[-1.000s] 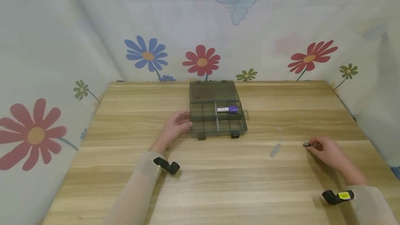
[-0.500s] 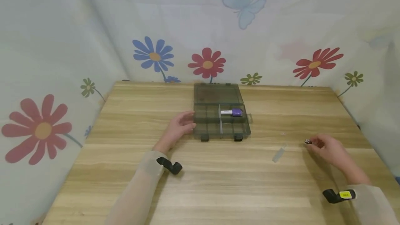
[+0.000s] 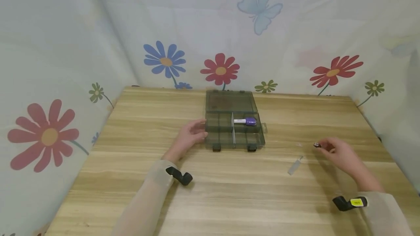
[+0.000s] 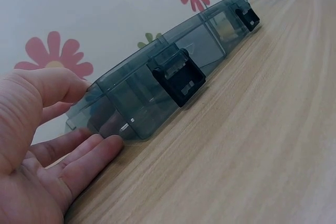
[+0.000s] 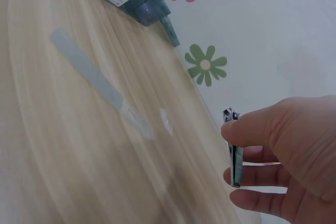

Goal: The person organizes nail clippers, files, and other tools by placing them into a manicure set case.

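A smoky clear plastic organizer box (image 3: pixel 219 141) lies with its lid (image 3: pixel 230 102) folded back on the table. In its upper right compartment is a small white tube-like item (image 3: pixel 251 121) with a purple end. My left hand (image 3: pixel 188 137) rests against the box's left side, fingertips touching the wall in the left wrist view. My right hand (image 3: pixel 341 156) pinches a silver nail clipper (image 5: pixel 235 156) between thumb and fingers, held above the table at the right. Left of it lies a flat grey strip (image 3: pixel 294 166), like a nail file, with a clear printed end.
A tiny transparent piece (image 3: pixel 299 144) lies near the strip. Two black latches (image 4: pixel 181 77) stick out from the box's front, and a clear tab (image 3: pixel 264 128) from its right side. Flowered cloth (image 3: pixel 295 46) hangs behind the wooden table (image 3: pixel 229 192).
My right hand has shifted slightly left with the nail clipper, toward the strip. My left hand stays against the box. The head view has tilted a little, shifting the scene.
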`<move>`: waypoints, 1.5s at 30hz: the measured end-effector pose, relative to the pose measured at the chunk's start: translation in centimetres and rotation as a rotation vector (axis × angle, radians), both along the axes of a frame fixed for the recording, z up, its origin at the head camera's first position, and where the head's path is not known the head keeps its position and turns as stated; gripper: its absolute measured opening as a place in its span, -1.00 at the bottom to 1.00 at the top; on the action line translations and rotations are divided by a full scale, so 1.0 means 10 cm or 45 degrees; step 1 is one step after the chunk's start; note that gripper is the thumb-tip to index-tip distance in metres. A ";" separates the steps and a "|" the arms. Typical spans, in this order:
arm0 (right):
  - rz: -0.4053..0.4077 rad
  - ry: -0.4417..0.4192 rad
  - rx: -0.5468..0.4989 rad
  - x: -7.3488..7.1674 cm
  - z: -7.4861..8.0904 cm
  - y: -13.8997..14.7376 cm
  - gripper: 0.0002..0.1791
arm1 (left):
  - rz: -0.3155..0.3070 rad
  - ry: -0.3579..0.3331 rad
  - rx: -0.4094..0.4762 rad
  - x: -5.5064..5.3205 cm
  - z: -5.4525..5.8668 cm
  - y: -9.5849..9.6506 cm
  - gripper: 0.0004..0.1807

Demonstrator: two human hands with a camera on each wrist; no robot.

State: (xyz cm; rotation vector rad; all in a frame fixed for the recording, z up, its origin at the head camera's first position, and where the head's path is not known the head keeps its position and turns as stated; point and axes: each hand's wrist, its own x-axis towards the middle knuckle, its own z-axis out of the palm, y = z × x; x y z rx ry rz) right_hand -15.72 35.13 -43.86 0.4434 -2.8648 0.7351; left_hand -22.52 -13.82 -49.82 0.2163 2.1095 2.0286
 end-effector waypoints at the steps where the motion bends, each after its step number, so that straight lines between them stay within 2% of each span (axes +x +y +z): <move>1: 0.002 -0.005 -0.003 -0.02 0.01 -0.02 -0.86 | 0.002 0.001 0.001 0.00 0.00 0.00 -0.39; 13: 0.045 -0.035 -0.053 -0.15 0.12 -0.23 -0.87 | -0.015 -0.010 0.028 0.01 0.00 -0.01 -0.38; 23: 0.125 0.021 -0.024 -0.30 0.21 -0.42 -0.89 | -0.021 -0.011 0.023 -0.01 -0.03 -0.02 -0.39; 26: 0.136 0.005 -0.028 -0.32 0.25 -0.48 -0.88 | -0.038 -0.011 0.022 0.00 -0.01 -0.03 -0.37; 28: 0.164 0.014 -0.043 -0.34 0.27 -0.53 -0.88 | -0.056 -0.022 0.019 0.03 0.07 -0.03 -0.36; 30: 0.180 0.005 -0.064 -0.36 0.29 -0.57 -0.88 | -0.056 -0.019 0.021 0.04 0.07 -0.03 -0.36; 33: 0.207 0.019 -0.081 -0.40 0.28 -0.64 -0.88 | -0.034 -0.010 0.018 0.04 0.06 -0.03 -0.37; 35: 0.210 0.015 -0.084 -0.42 0.29 -0.68 -0.88 | -0.010 0.002 0.024 0.01 -0.03 -0.03 -0.38; 45: 0.266 0.020 -0.134 -0.51 0.37 -0.90 -0.88 | -0.016 0.005 0.017 0.02 -0.02 -0.02 -0.38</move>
